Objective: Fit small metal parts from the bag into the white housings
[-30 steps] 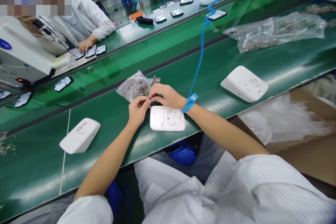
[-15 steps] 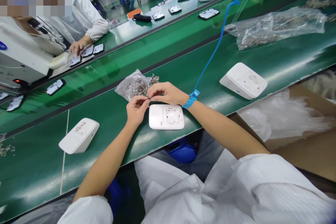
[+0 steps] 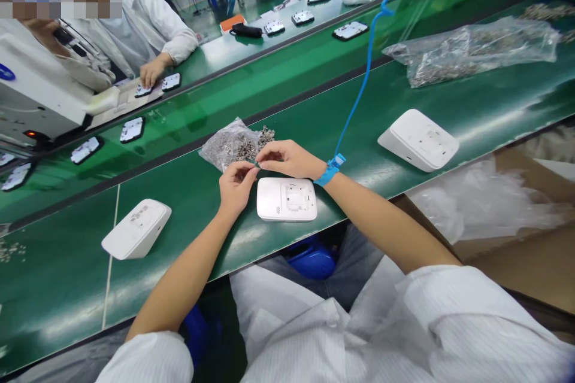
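My left hand (image 3: 236, 187) and my right hand (image 3: 291, 159) meet fingertip to fingertip above the green bench (image 3: 179, 251). Both are pinched on something tiny and dark, too small to name. Just below my right hand lies a white device (image 3: 271, 198), flat, with a recessed panel on its right half. Behind my hands, a clear plastic bag (image 3: 224, 142) and a loose heap of small metal parts (image 3: 266, 136) rest on the bench. A blue strap (image 3: 330, 171) with a coiled cord circles my right wrist.
White wedge-shaped devices stand at left (image 3: 137, 229) and right (image 3: 420, 140). A large bag of metal parts (image 3: 476, 51) lies at back right. Behind, a green conveyor (image 3: 202, 114) carries dark-edged boards. Across it, a person's hand (image 3: 155, 70) touches a board. A cardboard box (image 3: 516, 257) sits lower right.
My hands stay nearly in place, fingertips still together. Boards on the conveyor have shifted, and another one lies on it at the left. The other person's hand has moved right.
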`<state>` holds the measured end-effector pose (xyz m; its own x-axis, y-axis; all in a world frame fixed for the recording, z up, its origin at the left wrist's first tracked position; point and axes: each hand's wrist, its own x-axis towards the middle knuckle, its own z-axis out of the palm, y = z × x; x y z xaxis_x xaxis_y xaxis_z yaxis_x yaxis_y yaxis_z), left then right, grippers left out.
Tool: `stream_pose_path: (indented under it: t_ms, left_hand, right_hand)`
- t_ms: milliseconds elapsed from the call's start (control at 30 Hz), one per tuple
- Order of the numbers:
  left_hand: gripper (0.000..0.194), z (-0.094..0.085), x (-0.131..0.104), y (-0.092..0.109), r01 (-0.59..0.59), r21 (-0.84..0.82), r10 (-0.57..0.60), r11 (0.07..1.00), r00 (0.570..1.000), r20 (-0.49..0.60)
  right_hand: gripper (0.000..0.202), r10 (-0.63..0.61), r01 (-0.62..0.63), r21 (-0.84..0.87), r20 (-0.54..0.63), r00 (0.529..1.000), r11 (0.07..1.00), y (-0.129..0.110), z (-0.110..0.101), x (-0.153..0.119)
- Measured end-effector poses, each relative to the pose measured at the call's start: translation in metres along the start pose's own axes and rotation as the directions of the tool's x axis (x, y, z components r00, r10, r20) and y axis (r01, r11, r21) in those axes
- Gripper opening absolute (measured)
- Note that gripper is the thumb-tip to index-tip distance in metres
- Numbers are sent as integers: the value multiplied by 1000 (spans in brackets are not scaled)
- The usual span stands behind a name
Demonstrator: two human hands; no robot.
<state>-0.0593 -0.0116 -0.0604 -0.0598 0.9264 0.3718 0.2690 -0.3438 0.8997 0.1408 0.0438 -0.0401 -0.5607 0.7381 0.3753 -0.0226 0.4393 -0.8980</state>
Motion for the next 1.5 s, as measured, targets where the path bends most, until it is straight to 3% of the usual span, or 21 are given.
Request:
stream_pose_path:
  t_ms: [167,267,333,433,533,633,767,967,1233,1400,1500]
  left_hand:
    - [11,-4,-3,13,-241,213,229,947,970,77]
    - [11,-5,-3,36,-401,311,361,861,915,181]
    - [9,-2,1,49,-433,346,384,832,900,204]
    - [6,10,9,56,-436,343,335,832,888,315]
    - [8,24,12,52,-426,343,261,838,862,434]
    - [11,29,8,48,-309,423,106,852,892,439]
    - [7,28,2,49,-203,575,-55,793,915,400]
    - [12,28,3,50,-211,591,-80,778,901,427]
    - [19,28,0,61,-416,659,-45,627,825,564]
    - [20,30,1,63,-407,674,-79,617,820,567]
    - [19,31,2,65,-388,673,-115,629,811,574]
  right_hand:
    - [12,78,-79,-63,-10,997,995,-16,2,-7]
    - [8,107,-119,-129,-92,990,985,-36,0,-27]
    - [8,123,-153,-185,-166,978,971,-49,-1,-47]
    - [9,89,-189,-338,-290,953,922,-57,3,-77]
    - [10,9,-171,-453,-339,941,875,-51,11,-92]
    - [9,-36,-142,-500,-330,943,854,-40,18,-92]
    - [10,-31,-145,-529,-309,950,836,-35,22,-87]
    - [10,26,-169,-543,-261,965,823,-39,18,-85]
    - [15,180,-212,-560,-113,977,801,-37,-3,-67]
    - [1,-41,-93,-513,-245,969,854,-30,13,-96]
    - [13,-170,-24,-532,-312,935,846,-27,26,-114]
